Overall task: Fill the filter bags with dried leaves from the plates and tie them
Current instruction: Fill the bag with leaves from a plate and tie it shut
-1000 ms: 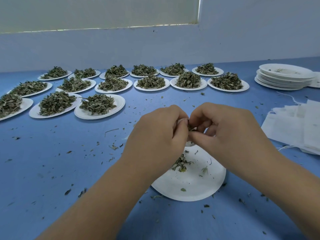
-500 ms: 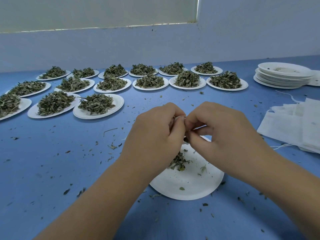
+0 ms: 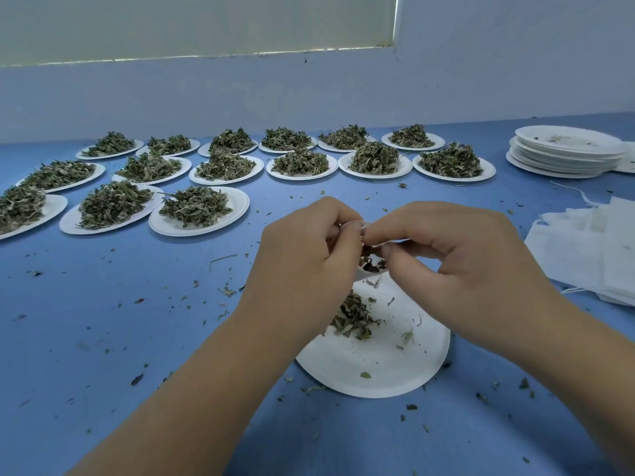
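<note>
Head view: the left hand (image 3: 309, 266) and right hand (image 3: 457, 266) each pinch the mouth of a filter bag (image 3: 366, 276). They hold it just above a plate (image 3: 378, 372) with few dried leaves (image 3: 354, 317) near the worktop's (image 3: 103, 338) front edge. Leaf-heaped plates (image 3: 202, 209) fill the far left. Stacked empty plates (image 3: 567, 154) and spare bags (image 3: 591, 249) lie along the right edge.

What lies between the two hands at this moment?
Head view: an open filter bag, dried leaves showing inside, pinched at its rim by the left hand and right hand.
</note>
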`<state>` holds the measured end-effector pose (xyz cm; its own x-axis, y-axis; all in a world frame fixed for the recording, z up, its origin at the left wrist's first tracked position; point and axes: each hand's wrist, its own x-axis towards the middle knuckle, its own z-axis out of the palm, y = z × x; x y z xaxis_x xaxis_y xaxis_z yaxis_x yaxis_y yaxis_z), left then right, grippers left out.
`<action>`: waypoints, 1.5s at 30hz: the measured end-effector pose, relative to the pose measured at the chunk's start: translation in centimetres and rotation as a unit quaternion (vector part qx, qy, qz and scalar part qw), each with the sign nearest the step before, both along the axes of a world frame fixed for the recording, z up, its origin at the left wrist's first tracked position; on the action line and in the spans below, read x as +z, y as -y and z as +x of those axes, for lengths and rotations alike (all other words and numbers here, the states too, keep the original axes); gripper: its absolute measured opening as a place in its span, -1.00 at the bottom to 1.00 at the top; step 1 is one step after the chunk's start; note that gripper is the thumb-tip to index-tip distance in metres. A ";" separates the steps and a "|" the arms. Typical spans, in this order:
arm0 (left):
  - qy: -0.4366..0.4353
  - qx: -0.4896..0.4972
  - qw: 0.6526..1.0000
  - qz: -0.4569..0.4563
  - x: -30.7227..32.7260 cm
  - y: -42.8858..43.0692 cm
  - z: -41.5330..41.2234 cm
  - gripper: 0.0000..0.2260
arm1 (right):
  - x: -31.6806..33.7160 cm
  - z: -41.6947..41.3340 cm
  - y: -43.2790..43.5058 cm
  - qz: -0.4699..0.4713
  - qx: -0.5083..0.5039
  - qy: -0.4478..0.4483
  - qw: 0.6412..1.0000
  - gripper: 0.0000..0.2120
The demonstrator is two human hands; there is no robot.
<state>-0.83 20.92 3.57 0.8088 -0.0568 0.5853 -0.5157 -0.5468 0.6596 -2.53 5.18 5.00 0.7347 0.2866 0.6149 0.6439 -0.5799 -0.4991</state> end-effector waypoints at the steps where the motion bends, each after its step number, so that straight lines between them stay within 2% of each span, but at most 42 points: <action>1: -0.001 0.003 1.000 -0.003 0.1 0.0 0.0 -0.88 | 0.1 0.0 0.1 0.005 -0.001 0.014 1.000 -0.77; 7: -0.021 0.013 0.999 -0.045 0.4 -0.3 0.0 -0.87 | 0.5 0.1 0.5 0.003 -0.001 0.056 0.998 -0.76; 14: -0.033 0.020 0.994 -0.101 0.9 -0.6 0.0 -0.84 | 0.4 0.3 1.0 -0.078 -0.013 0.054 0.995 -0.65; 18: -0.039 0.000 0.995 -0.096 0.7 -0.4 -0.2 -0.86 | 0.2 0.3 0.8 -0.125 -0.014 0.068 0.990 -0.64; 26: -0.024 0.001 0.997 -0.071 0.4 -0.3 0.0 -0.85 | 0.4 0.1 0.9 -0.129 -0.015 0.080 0.988 -0.63; 32: -0.021 -0.010 0.997 -0.070 0.4 -0.3 0.0 -0.87 | -0.3 0.4 0.6 -0.233 -0.011 0.017 0.972 -0.51; 35: -0.021 -0.012 0.998 -0.061 0.3 -0.2 -0.1 -0.87 | -0.7 0.7 0.5 -0.255 0.002 0.000 0.967 -0.50; 37: -0.018 -0.008 0.998 -0.059 0.4 -0.3 0.0 -0.88 | -0.7 0.6 0.6 -0.235 0.012 0.007 0.972 -0.52; 42: 0.007 0.017 0.997 -0.078 0.9 -1.2 0.4 -0.86 | 0.2 0.3 0.7 -0.057 0.013 0.026 0.998 -0.70; 45: 0.020 0.035 0.994 -0.105 1.2 -2.0 0.8 -0.87 | 0.2 0.5 0.9 -0.038 -0.005 -0.004 0.999 -0.80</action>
